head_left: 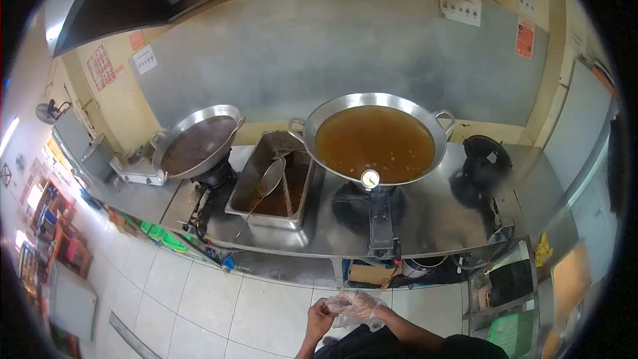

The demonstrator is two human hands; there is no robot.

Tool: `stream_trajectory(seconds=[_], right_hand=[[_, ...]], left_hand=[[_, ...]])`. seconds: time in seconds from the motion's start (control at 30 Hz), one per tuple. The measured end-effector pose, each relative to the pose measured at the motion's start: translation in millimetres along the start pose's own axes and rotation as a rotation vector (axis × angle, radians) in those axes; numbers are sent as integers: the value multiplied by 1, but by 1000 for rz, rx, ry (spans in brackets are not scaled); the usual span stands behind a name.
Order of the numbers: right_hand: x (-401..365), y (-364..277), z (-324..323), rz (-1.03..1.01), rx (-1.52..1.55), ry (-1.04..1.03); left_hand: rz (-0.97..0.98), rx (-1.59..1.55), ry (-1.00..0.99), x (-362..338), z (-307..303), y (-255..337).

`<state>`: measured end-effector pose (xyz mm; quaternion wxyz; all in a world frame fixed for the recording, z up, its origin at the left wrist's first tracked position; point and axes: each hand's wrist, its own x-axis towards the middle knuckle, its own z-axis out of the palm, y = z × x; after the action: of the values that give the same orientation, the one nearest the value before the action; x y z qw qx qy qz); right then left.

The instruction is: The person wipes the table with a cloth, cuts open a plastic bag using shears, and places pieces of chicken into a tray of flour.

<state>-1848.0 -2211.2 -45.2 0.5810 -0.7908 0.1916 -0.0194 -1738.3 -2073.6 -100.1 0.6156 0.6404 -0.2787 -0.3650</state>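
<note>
My right hand [362,307] wears a clear, loose plastic glove [380,319], and its fingers point left in front of my body. The bare left hand [320,321] meets it there, with fingers pinched on the glove near the right fingertips. How the right fingers are bent is hard to make out under the crinkled plastic. Both hands are low in the view, above the tiled floor and short of the steel counter [432,226].
A big wok of brown oil [375,143] stands on the counter. To its left are a steel pan [266,221] holding a skimmer [272,177] and a second wok [199,143] of dark liquid. A black burner [486,159] sits right; a green crate [512,332] is low right.
</note>
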Motion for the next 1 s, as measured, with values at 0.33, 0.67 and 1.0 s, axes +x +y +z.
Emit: stream_trajectory(seconds=[0.33,0.67,1.0], right_hand=[[15,58,-101,17,273,74],[5,54,-170,-51,528,338],[59,151,-142,25,446,-19]], left_hand=[[104,189,34,89,75,1],[-44,-206,-3,137,102,71],[-42,-180,10,125,95,55]])
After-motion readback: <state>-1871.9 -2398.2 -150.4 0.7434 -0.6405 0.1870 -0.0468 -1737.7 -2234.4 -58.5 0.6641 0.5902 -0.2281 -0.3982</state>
